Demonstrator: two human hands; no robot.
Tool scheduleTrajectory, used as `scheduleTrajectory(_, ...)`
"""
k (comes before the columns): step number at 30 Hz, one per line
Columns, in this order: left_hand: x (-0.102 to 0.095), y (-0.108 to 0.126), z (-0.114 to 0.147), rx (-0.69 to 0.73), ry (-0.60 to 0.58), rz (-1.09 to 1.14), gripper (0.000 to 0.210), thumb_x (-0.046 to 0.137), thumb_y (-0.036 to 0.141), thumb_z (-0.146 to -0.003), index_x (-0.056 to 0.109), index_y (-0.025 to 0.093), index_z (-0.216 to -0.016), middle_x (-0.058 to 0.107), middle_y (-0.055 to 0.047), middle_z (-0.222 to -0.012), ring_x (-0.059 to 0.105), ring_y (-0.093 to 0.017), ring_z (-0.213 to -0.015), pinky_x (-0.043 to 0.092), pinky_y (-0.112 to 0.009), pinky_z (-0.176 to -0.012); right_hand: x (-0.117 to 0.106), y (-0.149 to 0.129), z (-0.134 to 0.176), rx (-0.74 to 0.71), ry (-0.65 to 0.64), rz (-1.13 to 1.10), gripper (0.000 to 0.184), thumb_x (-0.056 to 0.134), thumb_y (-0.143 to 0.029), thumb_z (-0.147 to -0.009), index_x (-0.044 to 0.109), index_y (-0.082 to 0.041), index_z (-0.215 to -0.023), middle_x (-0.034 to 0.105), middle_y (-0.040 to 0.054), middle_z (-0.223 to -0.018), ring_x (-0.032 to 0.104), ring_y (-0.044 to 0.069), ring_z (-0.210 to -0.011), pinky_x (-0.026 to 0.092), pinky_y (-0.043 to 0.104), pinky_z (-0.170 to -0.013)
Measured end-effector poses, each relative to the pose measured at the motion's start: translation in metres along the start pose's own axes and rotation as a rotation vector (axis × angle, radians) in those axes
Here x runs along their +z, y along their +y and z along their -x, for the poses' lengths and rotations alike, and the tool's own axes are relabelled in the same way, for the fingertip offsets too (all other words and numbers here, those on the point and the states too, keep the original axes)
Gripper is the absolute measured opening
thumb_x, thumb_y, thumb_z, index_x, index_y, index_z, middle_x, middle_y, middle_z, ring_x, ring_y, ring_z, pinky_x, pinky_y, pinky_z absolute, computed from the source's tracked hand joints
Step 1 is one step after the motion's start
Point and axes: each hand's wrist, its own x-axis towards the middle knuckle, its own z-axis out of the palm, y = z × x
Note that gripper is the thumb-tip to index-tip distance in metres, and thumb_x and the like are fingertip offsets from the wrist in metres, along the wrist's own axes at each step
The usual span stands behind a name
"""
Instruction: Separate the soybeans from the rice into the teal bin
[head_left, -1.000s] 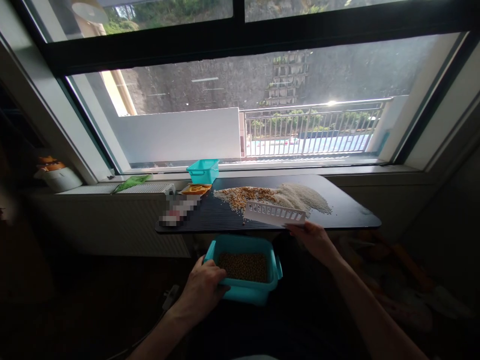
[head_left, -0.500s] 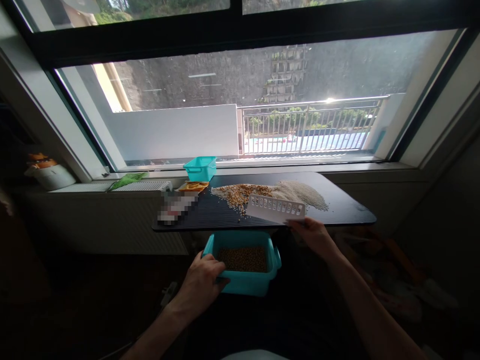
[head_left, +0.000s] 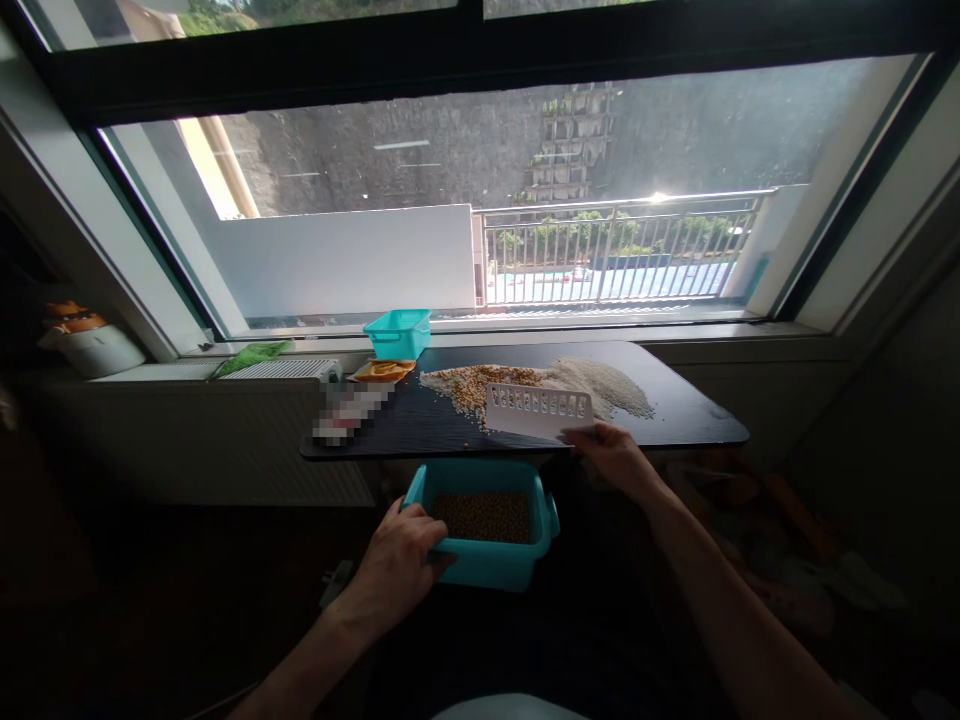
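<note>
My left hand [head_left: 409, 545] grips the near left rim of a teal plastic basket [head_left: 491, 568], held below the table's front edge. Small round brown beans [head_left: 484, 516] cover its bottom. Pinched in my right hand [head_left: 611, 455] is the lower right corner of a white plastic card [head_left: 525, 422] with a row of oval slots along its top. The card stands tilted over the table, its slots in front of a spread of orange-brown kernels or beans [head_left: 469, 385]. Right of these, and partly mixed with them, lies a heap of white rice-like grains [head_left: 604, 385].
The dark table [head_left: 675, 415] stands against the window sill. Another teal basket [head_left: 399, 335] sits at its back left, beside an orange-and-yellow packet [head_left: 384, 370] and a blurred-out item [head_left: 349, 413]. A green cloth [head_left: 255, 358] lies on the radiator [head_left: 285, 372], near a white pot [head_left: 101, 345].
My right hand has moved the slotted card a little to the left along the table front. My left hand keeps its hold on the basket, which has barely shifted.
</note>
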Motion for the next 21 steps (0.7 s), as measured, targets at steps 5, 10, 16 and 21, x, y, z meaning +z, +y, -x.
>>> scheduleTrajectory(5, -0.002, 0.002, 0.0, -0.001, -0.004, -0.002, 0.016, 0.067, 0.017, -0.079, 0.059, 0.019, -0.065, 0.068, -0.002, -0.074, 0.062, -0.023, -0.086, 0.037, -0.046, -0.102, 0.0, -0.001, -0.002, 0.008, -0.007, -0.016, 0.041, 0.074, -0.058, -0.062, 0.072, -0.017, -0.066, 0.066, 0.0011, -0.058, 0.057, 0.017, -0.057, 0.047, 0.032, -0.059)
scheduleTrajectory(10, -0.004, 0.003, 0.0, -0.014, -0.017, -0.017, 0.016, 0.066, 0.018, -0.08, 0.059, 0.019, -0.065, 0.068, -0.003, -0.075, 0.062, -0.023, -0.087, 0.037, -0.046, -0.102, 0.001, -0.004, 0.003, 0.029, -0.044, -0.035, 0.038, 0.075, -0.055, -0.062, 0.07, -0.018, -0.062, 0.065, 0.0005, -0.056, 0.055, 0.016, -0.055, 0.046, 0.031, -0.057)
scheduleTrajectory(16, -0.007, 0.004, -0.001, -0.018, -0.032, -0.021, 0.014, 0.066, 0.019, -0.08, 0.061, 0.02, -0.067, 0.069, -0.004, -0.079, 0.062, -0.024, -0.09, 0.037, -0.049, -0.104, -0.001, -0.009, 0.01, 0.044, -0.062, -0.06, 0.035, 0.076, -0.052, -0.064, 0.073, -0.018, -0.069, 0.069, 0.0018, -0.062, 0.059, 0.017, -0.058, 0.048, 0.031, -0.059)
scheduleTrajectory(21, -0.01, 0.007, -0.001, -0.03, -0.052, -0.017, 0.013, 0.065, 0.019, -0.081, 0.062, 0.02, -0.068, 0.07, -0.004, -0.079, 0.062, -0.023, -0.09, 0.036, -0.048, -0.104, 0.005, -0.004, 0.009, 0.039, -0.053, -0.097, 0.037, 0.077, -0.055, -0.062, 0.073, -0.019, -0.067, 0.07, 0.0019, -0.062, 0.06, 0.018, -0.059, 0.049, 0.032, -0.061)
